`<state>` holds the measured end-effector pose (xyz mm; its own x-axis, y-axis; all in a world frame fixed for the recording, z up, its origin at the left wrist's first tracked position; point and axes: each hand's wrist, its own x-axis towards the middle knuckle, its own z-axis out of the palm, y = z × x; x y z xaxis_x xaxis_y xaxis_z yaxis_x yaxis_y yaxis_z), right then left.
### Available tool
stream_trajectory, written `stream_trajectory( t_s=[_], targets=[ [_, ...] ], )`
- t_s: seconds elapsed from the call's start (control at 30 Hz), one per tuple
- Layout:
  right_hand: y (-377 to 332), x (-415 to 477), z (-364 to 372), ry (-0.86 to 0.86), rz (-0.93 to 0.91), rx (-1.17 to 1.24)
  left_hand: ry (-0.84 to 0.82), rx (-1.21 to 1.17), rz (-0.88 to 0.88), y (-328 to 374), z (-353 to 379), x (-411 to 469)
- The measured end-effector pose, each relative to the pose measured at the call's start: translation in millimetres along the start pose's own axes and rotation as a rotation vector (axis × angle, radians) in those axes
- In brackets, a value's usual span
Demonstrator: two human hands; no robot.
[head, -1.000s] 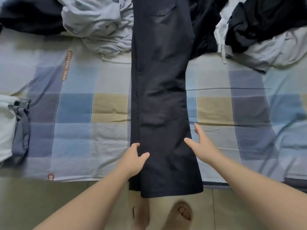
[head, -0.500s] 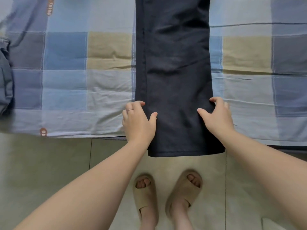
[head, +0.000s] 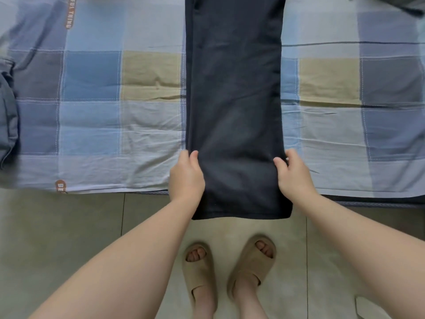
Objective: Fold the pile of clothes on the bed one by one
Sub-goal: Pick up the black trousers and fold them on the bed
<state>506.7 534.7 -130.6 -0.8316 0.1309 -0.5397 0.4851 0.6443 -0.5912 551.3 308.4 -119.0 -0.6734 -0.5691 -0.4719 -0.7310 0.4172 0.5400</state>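
Where the dark trousers (head: 234, 100) run down the middle of the frame over the checked bedsheet (head: 92, 88), hem hanging past the bed's edge, we see the left hand (head: 186, 178) pinching their left edge and the right hand (head: 295, 178) pinching their right, thumbs on top. A grey garment (head: 8, 125) lies at far left; tan sandals (head: 200, 272) stand bottom centre.

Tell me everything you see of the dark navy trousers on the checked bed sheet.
The dark navy trousers, plain woven-looking cloth, lie as one long narrow strip, a seam down the left side. They rest flat on the checked bed sheet, hem end hanging over the bed's edge. The left hand and right hand grip the side edges near the hem; the top runs out of frame.
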Motion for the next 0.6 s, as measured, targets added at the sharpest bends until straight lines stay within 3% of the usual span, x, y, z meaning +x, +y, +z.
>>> stream_trajectory(
  t_s=[0.1, 0.23, 0.37, 0.43, 0.5, 0.6],
  targets=[
    [4, -2, 13, -0.081, 0.108, -0.013, -0.060, 0.109, -0.068, -21, -6, 7],
    [7, -7, 12, -0.107, 0.132, 0.043, -0.212, 0.170, -0.004, -34, -12, 3],
    [24, -17, 14, 0.034, 0.047, -0.217, -0.102, 0.189, 0.039, -48, -11, -6],
    [23, -21, 15, 0.062, 0.047, -0.100, -0.092, 0.092, 0.025, -45, -11, -11],
    [15, -23, 14, -0.041, 0.132, 0.075, -0.165, -0.019, -0.039, -40, -11, -13],
    [11, -25, 9, -0.247, 0.239, 0.226, -0.296, 0.010, -0.105, -40, -12, -15]
  ],
)
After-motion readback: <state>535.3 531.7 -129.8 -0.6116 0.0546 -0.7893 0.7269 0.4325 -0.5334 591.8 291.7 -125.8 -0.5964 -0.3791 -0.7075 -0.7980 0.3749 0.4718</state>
